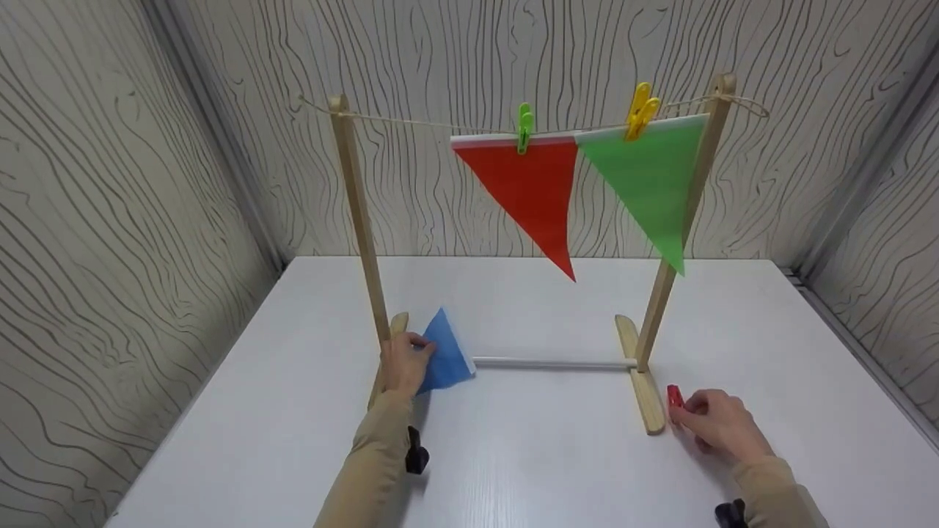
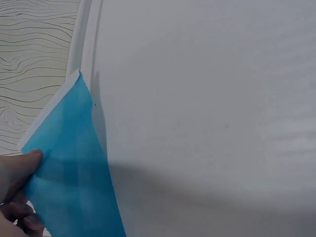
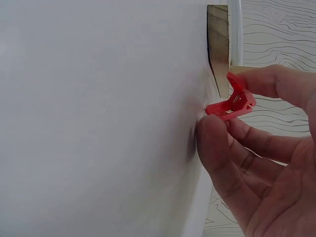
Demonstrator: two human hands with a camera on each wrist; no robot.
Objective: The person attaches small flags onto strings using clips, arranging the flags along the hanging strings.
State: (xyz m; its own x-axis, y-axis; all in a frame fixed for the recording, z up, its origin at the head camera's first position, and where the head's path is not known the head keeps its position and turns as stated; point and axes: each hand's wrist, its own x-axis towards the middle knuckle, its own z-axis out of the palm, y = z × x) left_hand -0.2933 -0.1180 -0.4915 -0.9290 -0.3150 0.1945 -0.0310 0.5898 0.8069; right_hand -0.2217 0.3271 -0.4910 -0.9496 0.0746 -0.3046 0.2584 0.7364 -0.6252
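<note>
In the head view my left hand [image 1: 405,363] pinches a blue triangular flag [image 1: 447,359] by its edge, beside the foot of the left post. The flag's white strip [image 2: 52,108] shows in the left wrist view, near the thumb. At the right, my right hand [image 1: 722,425] holds a red clothespin [image 3: 234,101] between thumb and fingers, just outside the right post's foot. A red flag [image 1: 535,183] hangs from the string [image 1: 411,121] by a green clothespin [image 1: 525,128]. Next to it hangs a green flag [image 1: 649,176] with a yellow clothespin [image 1: 640,114].
Two wooden posts, left [image 1: 359,220] and right [image 1: 660,293], carry the string across the white table [image 1: 528,455]. A white rod [image 1: 550,363] runs low between their feet. Patterned panels [image 1: 411,44] enclose the table at the back and sides.
</note>
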